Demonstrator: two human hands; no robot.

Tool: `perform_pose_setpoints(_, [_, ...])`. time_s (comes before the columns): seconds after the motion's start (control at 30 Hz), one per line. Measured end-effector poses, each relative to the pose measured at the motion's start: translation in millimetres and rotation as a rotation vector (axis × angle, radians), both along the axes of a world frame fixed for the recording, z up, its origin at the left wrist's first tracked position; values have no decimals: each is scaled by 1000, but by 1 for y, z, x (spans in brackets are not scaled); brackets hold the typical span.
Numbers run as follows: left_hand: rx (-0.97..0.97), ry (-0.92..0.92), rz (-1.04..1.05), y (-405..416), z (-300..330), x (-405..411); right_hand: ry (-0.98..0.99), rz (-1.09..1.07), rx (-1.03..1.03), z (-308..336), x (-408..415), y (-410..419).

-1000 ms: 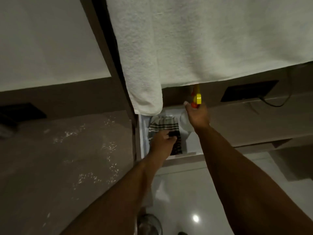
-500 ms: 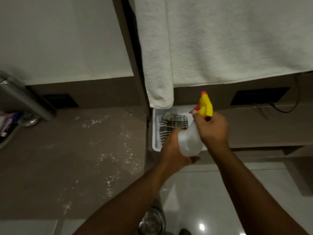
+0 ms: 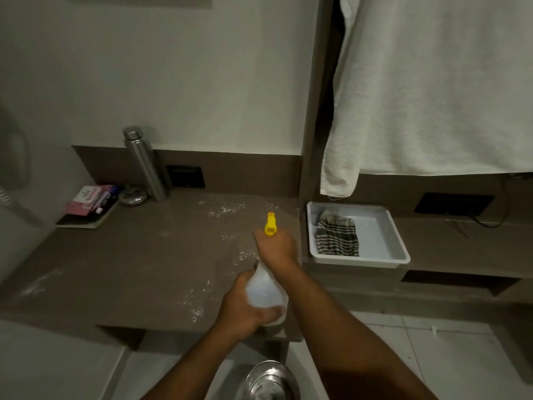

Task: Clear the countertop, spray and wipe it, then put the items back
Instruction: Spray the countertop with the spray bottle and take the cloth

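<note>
**dusty_counter:** Starting at the fingers: the right hand (image 3: 276, 246) is curled round the neck of the spray bottle (image 3: 266, 287), just under the yellow trigger head (image 3: 270, 225). I can't tell whether a finger is actually on the trigger, since only the back of the hand shows. The left hand (image 3: 245, 306) is wrapped round the bottle's white belly from below, thumb across the front. The bottle is tilted, nozzle pointing away, over the near right part of the brown countertop (image 3: 129, 261).

**mopguy88:** And the counter isn't cleared, by my reading. Relative to the bottle: a steel water bottle (image 3: 146, 163) stands far left against the back wall, a small round steel tin (image 3: 133, 195) just beside it, and a pink box (image 3: 91, 197) on top of a book (image 3: 86, 217) further left again.

**dusty_counter:** Yeah, that's my worry. White powdery specks (image 3: 227, 210) lie all around the bottle. Spray wide and the mist could hit the box and book, and cardboard and paper soak it up fast.

**mopguy88:** Plus wet powder probably smears into paste. The striped cloth (image 3: 336, 235) sits in the white tray (image 3: 401, 246) well right of the bottle, with both hands busy. A white towel (image 3: 432, 90) hangs above it.
</note>
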State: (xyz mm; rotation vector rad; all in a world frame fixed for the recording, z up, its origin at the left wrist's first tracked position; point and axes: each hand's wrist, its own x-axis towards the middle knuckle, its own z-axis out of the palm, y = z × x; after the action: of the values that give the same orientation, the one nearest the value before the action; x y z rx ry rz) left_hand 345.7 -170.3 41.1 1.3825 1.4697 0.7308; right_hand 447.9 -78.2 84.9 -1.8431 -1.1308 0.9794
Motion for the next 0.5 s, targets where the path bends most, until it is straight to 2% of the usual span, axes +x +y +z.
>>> perform_pose_setpoints(0.1, [-39,-32,-3,-16,-3,-23,-68,-61,-13,-3,-26,-16])
perform_pose_setpoints(0.23, [-114,-81,-53,-38,-9,-40,-24,-59,-90,-13,-37,-42])
perform_pose_setpoints(0.37, [-152,-89,-129,-65,-19,-47,-113,-130,-120,-26,-38,-75])
perform_pose_setpoints(0.5, [-187,-73,-160,-81,-34,-60,-45,-155,-150,-38,-49,-98])
